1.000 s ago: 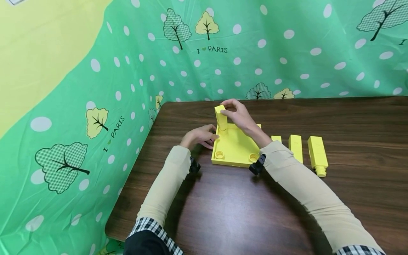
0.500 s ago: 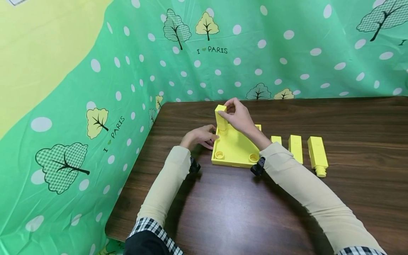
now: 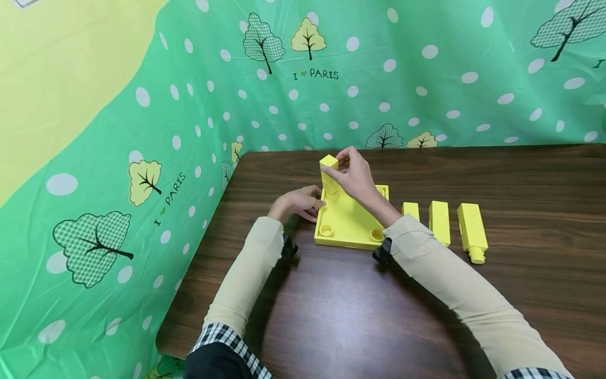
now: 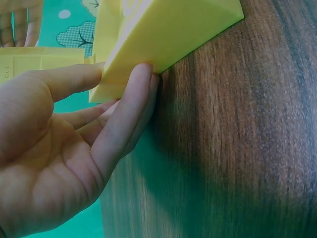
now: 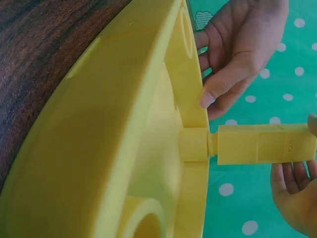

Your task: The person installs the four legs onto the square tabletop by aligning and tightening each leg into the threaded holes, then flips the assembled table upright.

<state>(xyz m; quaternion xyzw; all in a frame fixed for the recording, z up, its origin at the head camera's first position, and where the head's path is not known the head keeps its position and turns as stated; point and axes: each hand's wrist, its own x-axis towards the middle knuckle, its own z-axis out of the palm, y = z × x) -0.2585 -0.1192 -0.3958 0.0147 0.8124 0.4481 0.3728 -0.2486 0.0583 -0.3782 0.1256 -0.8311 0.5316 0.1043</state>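
Note:
A square yellow tabletop (image 3: 347,221) lies underside up, its raised rim around round corner sockets. At its far left corner stands a square yellow table leg (image 3: 327,182). The right wrist view shows this leg's (image 5: 247,144) narrow neck in the socket, with part of the neck still visible. My right hand (image 3: 355,173) pinches the leg near its top, between thumb and fingers. My left hand (image 3: 297,203) grips the tabletop's left edge. In the left wrist view, that hand's (image 4: 54,139) thumb is on the rim and its fingers press the outer wall.
Three more yellow legs lie right of the tabletop: one (image 3: 410,209) partly behind the right forearm, a middle one (image 3: 440,221), and one (image 3: 472,229) with its threaded neck toward me. A green patterned cloth (image 3: 426,79) hangs behind the dark wooden table (image 3: 331,305).
The leg has turned a little in its socket, its top face now showing cornerwise. My right hand's fingers have shifted slightly right around it. The left hand has stayed put.

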